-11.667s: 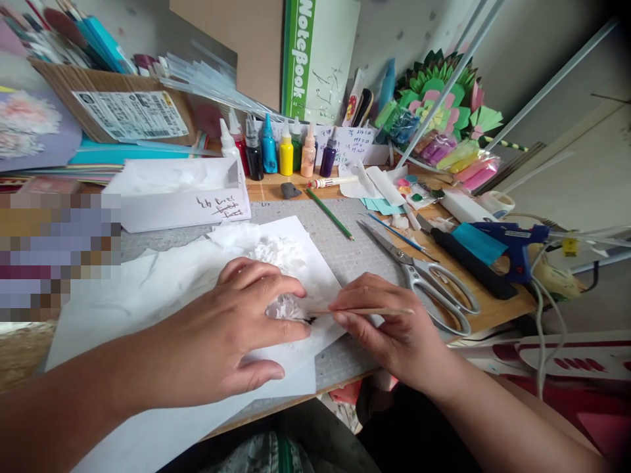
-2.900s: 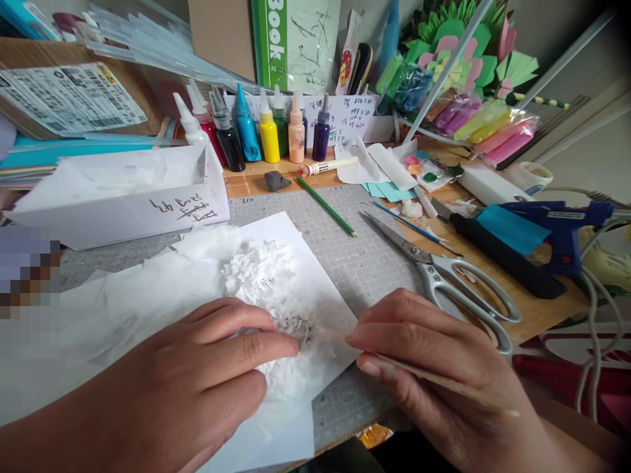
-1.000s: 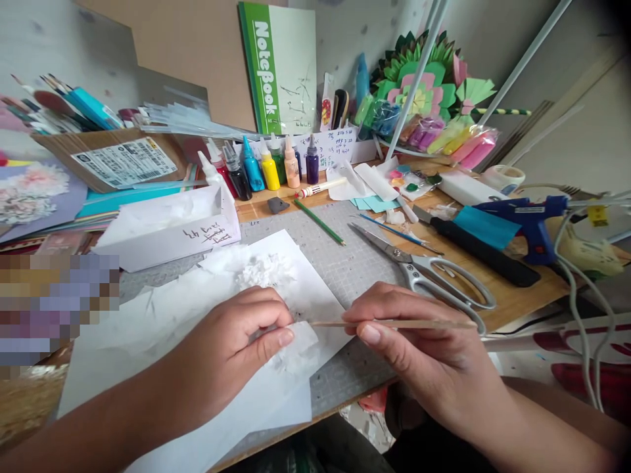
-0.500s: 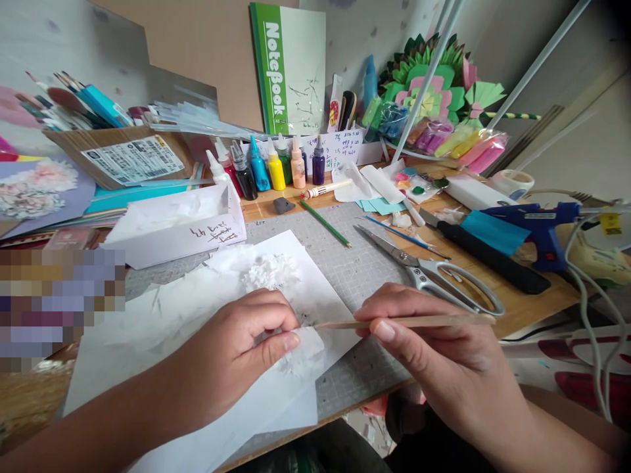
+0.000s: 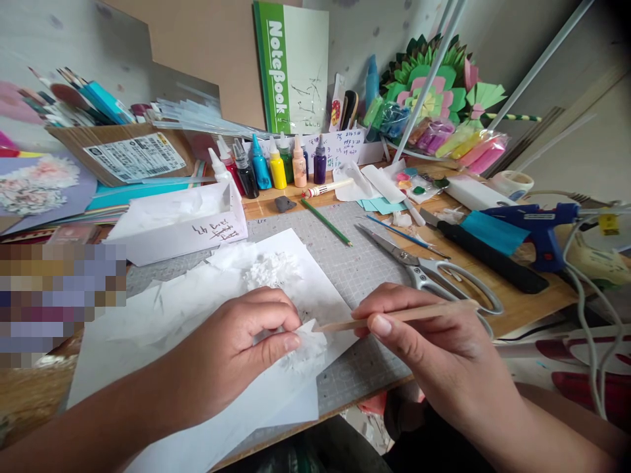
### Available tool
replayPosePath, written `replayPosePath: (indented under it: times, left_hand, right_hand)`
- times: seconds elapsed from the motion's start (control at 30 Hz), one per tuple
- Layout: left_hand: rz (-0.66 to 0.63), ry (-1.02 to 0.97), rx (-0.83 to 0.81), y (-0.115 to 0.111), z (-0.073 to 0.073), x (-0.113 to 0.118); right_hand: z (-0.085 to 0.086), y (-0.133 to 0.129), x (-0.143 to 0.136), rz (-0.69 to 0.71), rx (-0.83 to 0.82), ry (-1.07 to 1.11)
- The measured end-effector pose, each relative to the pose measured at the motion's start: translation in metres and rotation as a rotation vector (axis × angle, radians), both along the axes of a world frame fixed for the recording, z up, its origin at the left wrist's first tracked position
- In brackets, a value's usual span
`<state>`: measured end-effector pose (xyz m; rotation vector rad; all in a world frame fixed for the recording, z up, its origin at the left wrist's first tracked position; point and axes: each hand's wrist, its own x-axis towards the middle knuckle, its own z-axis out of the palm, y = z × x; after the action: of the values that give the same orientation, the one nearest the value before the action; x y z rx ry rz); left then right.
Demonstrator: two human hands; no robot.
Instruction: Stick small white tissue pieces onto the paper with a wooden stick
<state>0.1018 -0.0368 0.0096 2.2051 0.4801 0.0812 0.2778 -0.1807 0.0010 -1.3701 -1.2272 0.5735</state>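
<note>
Between the thumb and bent fingers of my left hand (image 5: pixel 261 338) is a small piece of white paper (image 5: pixel 309 327). My right hand (image 5: pixel 419 335) pinches a thin wooden stick (image 5: pixel 394 316), whose tip points left and meets the paper's edge. Below the held piece, more crumpled white paper (image 5: pixel 308 353) lies partly hidden by my left fingers. A ruffled white paper cluster (image 5: pixel 273 268) rests just beyond my left hand, on white sheets (image 5: pixel 187 312) spread over the grey cutting mat (image 5: pixel 335 220).
Scissors (image 5: pixel 424 266), a green pencil (image 5: pixel 328 223), a black-handled knife (image 5: pixel 493 253) and a blue glue gun (image 5: pixel 537 223) lie to the right. A white paper box (image 5: pixel 207 230) stands at left. Several paint bottles (image 5: pixel 276 171) line the back, before a notebook (image 5: pixel 300 72).
The stick's far end has dropped a little as my right hand turns it. The paper piece at its tip now shows a raised, folded point. My left hand has hardly moved.
</note>
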Motion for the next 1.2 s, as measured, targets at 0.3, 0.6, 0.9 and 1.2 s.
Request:
replayPosePath:
  times: [0.3,0.6,0.9,1.2]
  left_hand:
    - [0.049,0.04,-0.001,-0.003,-0.006,-0.002]
    - [0.032,0.088,-0.021,-0.002,-0.004,-0.005]
    - [0.129,-0.014,0.09,-0.006,-0.015,-0.007]
    - [-0.013,-0.13,0.385,0.002,-0.021,-0.009]
  right_hand:
    - [-0.006,0.005,-0.005,0.092,0.04,0.21]
    - [-0.005,0.007,-0.013,0.176,-0.057,0.419]
    - [-0.006,0.012,-0.015,0.131,-0.083,0.362]
    - [-0.019,0.02,-0.008,0.057,-0.077,0.42]
